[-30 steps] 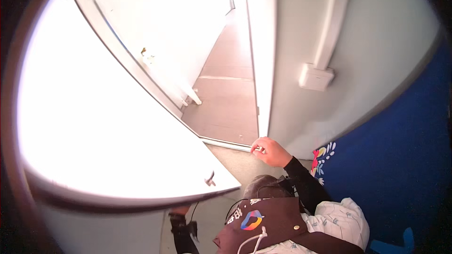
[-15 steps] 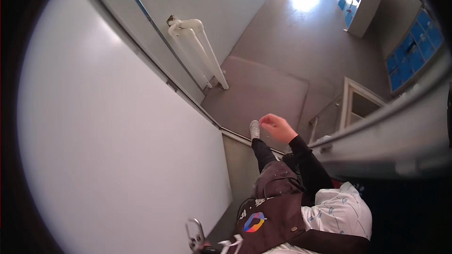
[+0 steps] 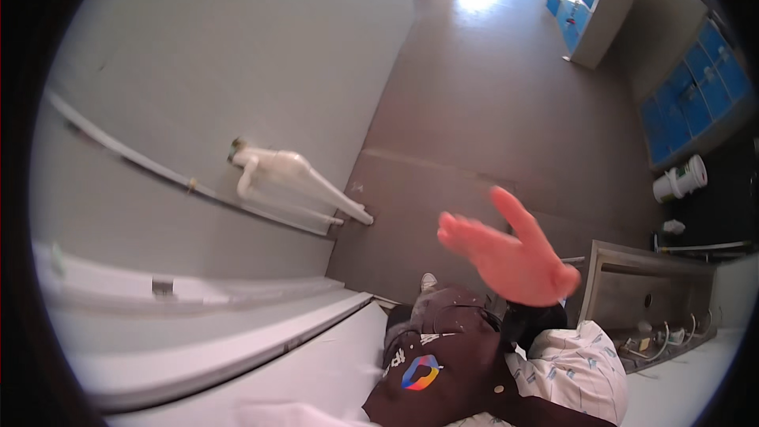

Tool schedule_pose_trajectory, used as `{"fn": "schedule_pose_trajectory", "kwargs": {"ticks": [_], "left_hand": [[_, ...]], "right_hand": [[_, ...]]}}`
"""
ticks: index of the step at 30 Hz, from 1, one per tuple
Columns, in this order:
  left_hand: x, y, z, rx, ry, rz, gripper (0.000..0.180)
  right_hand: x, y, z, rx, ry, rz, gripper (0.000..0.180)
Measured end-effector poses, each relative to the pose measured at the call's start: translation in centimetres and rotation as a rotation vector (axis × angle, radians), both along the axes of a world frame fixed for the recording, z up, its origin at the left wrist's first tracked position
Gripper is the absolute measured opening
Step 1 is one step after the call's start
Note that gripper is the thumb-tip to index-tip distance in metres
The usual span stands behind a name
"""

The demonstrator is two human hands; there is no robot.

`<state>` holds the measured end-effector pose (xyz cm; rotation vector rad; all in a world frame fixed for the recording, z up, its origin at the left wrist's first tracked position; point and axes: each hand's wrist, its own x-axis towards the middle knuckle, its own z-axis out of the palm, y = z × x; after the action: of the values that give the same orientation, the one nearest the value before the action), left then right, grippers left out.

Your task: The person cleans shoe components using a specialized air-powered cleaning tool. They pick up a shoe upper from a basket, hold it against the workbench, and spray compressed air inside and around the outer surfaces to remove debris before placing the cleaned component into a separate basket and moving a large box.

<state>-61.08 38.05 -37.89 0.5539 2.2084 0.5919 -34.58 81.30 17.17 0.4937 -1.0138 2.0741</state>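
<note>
One hand (image 3: 510, 257) is raised, fingers (image 3: 514, 209) spread, nothing held; steel sink (image 3: 632, 285) edge could be struck.

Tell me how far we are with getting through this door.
Mostly done, it seems: the white door lies at the lower left and the corridor floor is ahead. In hand: nothing; the right hand is raised, open, touching nothing. Left: perhaps closing the door; I cannot tell if it is shut.
</note>
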Motion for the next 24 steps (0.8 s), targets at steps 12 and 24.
{"fn": "schedule_pose_trajectory", "kwargs": {"ticks": [12,24], "left_hand": [[-15.7,32.7,-1.1,-0.084,-0.228,-0.507,0.035],[-32.5,85.9,5.0,-0.061,0.2,-0.88,0.037]], "right_hand": [[-7.7,15.5,8.4,0.195,0.146,0.054,0.068],[-19.8,47.2,3.0,0.671,-0.655,-0.89,0.064]]}}
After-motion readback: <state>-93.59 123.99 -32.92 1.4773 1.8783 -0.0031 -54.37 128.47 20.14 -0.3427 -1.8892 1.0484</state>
